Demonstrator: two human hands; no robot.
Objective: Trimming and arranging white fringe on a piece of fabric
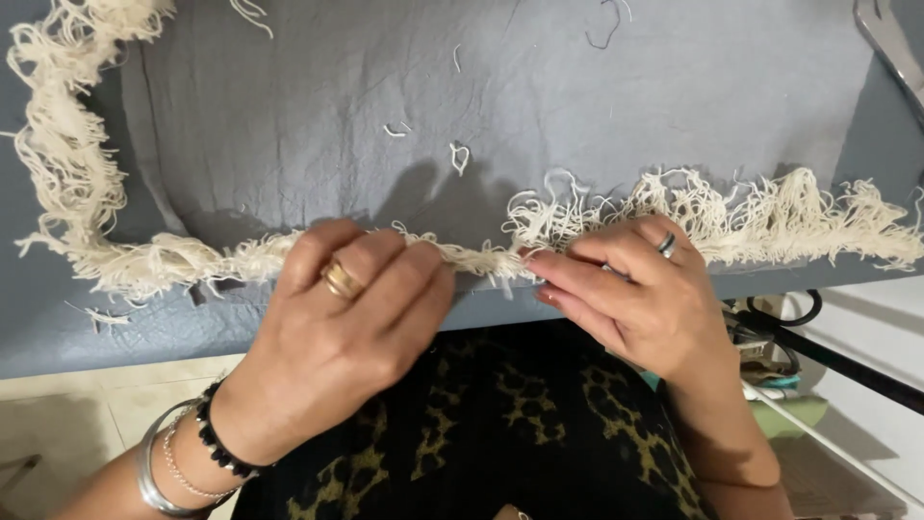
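A grey cloth (539,87) lies spread on a table, edged with a cream fringe trim (770,217) that runs along its near edge and curls up the left side. My left hand (346,318), with a gold ring and bracelets at the wrist, pinches the fringe and cloth edge near the middle. My right hand (626,289), wearing a dark ring, pinches the same edge just to the right, fingertips almost touching the left hand. Whether a needle or pin sits between the right fingers I cannot tell.
Loose cream thread scraps (460,154) lie on the cloth. A leopard-print garment (520,424) covers my lap. A clear ruler-like edge (890,48) shows at the top right. Black scissor handles (789,313) and cluttered items sit at the right, above a tiled floor (87,414).
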